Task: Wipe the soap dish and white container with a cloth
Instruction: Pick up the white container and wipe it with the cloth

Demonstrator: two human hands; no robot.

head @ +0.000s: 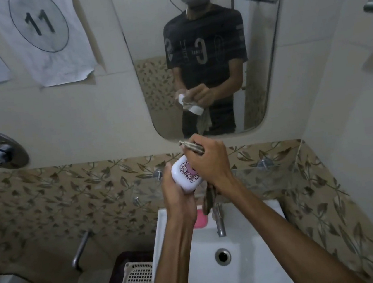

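Soap dish of white plastic with a dark swirl pattern and a pink patch [184,176] sat raised above the white ceramic sink [256,262], in front of the wall mirror [265,59]. The left hand [177,191] was clamped around its lower end. The right hand [208,162] was closed on a crumpled grey-brown cloth [192,149], pressing it against the dish's upper end. A pink soap bar [200,219] lay on the sink's rim beside the chrome tap [219,220].
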